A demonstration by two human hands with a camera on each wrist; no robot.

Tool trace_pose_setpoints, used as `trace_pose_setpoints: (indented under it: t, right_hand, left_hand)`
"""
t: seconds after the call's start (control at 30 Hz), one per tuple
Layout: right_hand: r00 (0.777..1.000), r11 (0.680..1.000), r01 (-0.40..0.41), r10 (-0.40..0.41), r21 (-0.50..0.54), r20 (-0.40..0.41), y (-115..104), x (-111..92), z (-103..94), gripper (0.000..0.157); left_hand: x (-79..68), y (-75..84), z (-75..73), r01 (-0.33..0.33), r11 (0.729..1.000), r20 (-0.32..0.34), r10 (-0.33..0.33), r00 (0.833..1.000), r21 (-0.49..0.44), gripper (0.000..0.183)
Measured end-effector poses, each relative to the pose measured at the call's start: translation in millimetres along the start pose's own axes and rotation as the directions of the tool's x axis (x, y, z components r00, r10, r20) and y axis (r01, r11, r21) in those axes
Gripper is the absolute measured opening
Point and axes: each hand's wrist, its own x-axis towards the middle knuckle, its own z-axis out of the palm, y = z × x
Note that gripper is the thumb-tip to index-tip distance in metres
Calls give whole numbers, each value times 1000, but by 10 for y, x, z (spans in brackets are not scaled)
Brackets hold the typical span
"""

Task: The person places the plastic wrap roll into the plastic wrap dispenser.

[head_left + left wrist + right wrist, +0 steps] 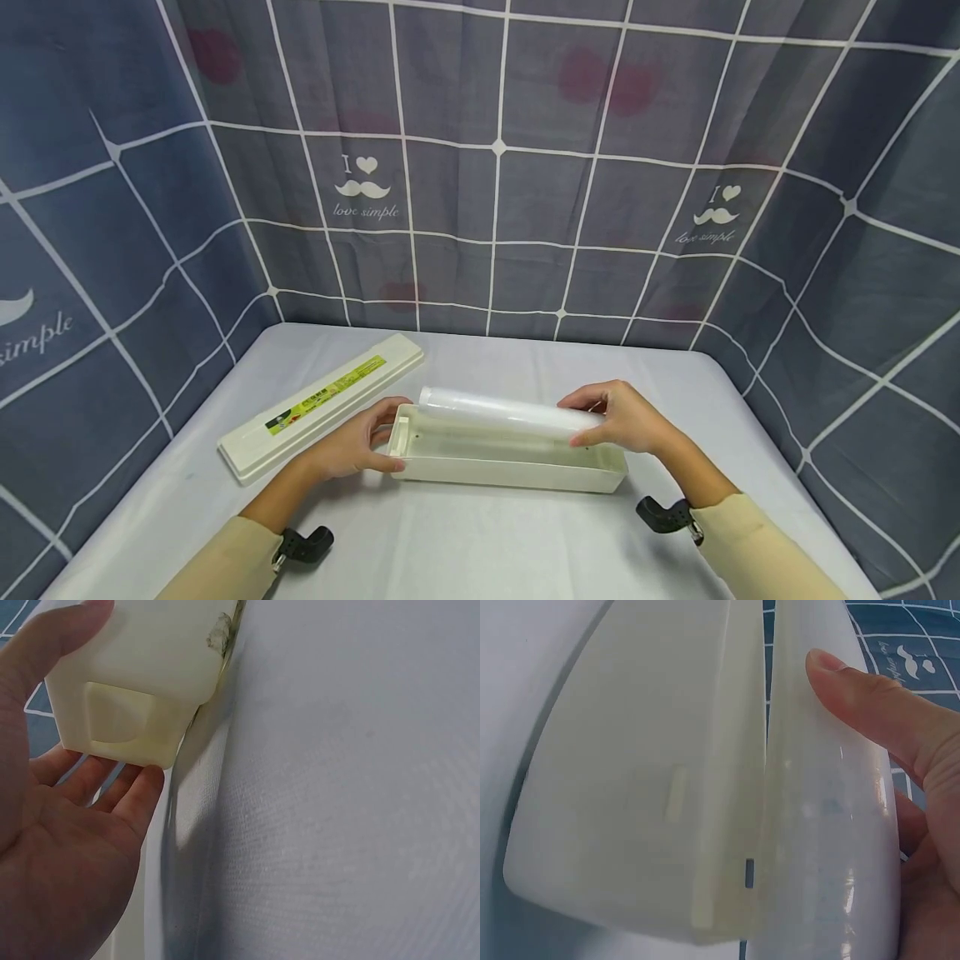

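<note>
A roll of clear plastic wrap (487, 412) lies slantwise over an open cream plastic box (510, 473), its left end higher than its right. My right hand (628, 417) grips the roll near its right end, with the thumb along the near side, as the right wrist view shows of the roll (825, 825). At the box's left end my left hand (347, 447) holds the end wall between thumb and fingers. In the left wrist view the fingertips lie against the recessed end of the box (150, 660).
A long cream lid (352, 408) with a yellow-green label lies diagonally at the left, behind my left hand. The white-covered table (480, 542) is enclosed at the back and sides by a grey-blue checked curtain (450, 192).
</note>
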Motion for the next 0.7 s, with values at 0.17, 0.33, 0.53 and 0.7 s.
trace_pose_setpoints:
  t: [0.17, 0.33, 0.53, 0.7]
  right_hand:
    - [1000, 1000, 9, -9, -2, 2, -27, 25, 48, 46]
    - [1000, 1000, 22, -22, -15, 9, -55, 44, 83, 46]
    - [1000, 999, 27, -26, -29, 14, -69, 78, 120, 46]
    - [999, 999, 43, -43, -28, 19, -84, 110, 154, 46]
  left_hand:
    - [7, -7, 1, 5, 1000, -5, -5, 1000, 10, 91]
    - [12, -16, -4, 1, 1000, 2, -1, 1000, 12, 94]
    - [19, -13, -12, -2, 1000, 10, 2, 1000, 17, 94]
    - [14, -14, -13, 4, 1000, 3, -4, 1000, 25, 93]
